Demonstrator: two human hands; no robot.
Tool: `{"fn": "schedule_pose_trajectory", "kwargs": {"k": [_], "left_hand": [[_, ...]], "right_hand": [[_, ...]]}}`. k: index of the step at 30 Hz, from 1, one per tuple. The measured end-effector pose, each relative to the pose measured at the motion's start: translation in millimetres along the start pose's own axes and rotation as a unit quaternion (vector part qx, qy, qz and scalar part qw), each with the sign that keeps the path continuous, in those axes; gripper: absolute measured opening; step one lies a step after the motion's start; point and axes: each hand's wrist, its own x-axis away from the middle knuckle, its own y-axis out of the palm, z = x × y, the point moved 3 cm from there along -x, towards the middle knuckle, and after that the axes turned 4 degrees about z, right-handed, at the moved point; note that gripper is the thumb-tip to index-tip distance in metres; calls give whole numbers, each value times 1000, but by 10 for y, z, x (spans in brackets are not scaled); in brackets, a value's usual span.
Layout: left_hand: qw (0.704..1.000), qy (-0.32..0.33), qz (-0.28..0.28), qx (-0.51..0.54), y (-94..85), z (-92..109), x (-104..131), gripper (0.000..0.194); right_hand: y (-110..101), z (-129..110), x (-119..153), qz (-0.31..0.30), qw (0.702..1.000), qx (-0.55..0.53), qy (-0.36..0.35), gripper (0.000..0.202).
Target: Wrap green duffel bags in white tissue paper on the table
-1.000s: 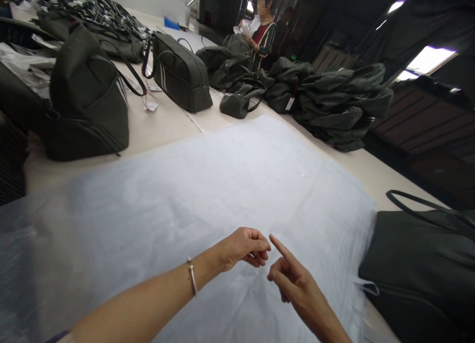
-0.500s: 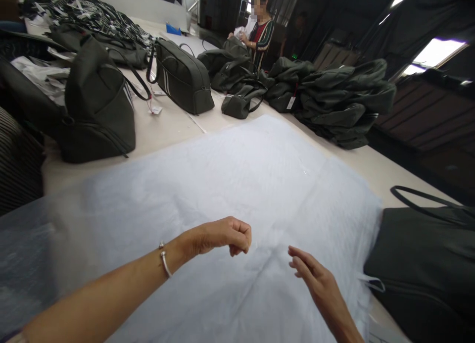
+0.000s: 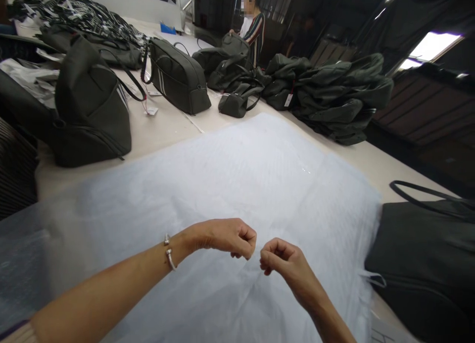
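Observation:
A wide, pale translucent plastic bag (image 3: 230, 179) lies flat in front of me, apparently on top of more layers of the same film. My left hand (image 3: 237, 239), with a silvery bracelet at the wrist, is closed in a pinch on the plastic near its middle. Just to the right, my right hand (image 3: 280, 259) is pinched too, its fingertips curled against the film. Only a small gap separates the two hands. A faint crease in the plastic runs down from between them. The film at the fingertips is hard to make out.
Dark green bags stand on the table (image 3: 159, 127): an upright bag (image 3: 92, 105) at left, a striped duffel (image 3: 178, 75) behind, a pile (image 3: 345, 95) at back right. Another dark bag (image 3: 426, 254) lies close at right. Straps (image 3: 74, 16) heap far left. A person (image 3: 254, 28) handles bags behind.
My right hand has moved left and up towards my left hand, and its fingers have closed from outstretched to a pinch. My left hand stays closed, shifted slightly right.

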Motion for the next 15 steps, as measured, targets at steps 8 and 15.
{"fn": "schedule_pose_trajectory", "kwargs": {"k": [8,15], "left_hand": [[978,-51,42,-200,-324,184,-768,6],[941,-136,116,-288,-598,368,-1837,17]], "right_hand": [[-307,210,-384,135,990,-27,12,34],[-830,321,-1153,262,964,30,29,32]]}}
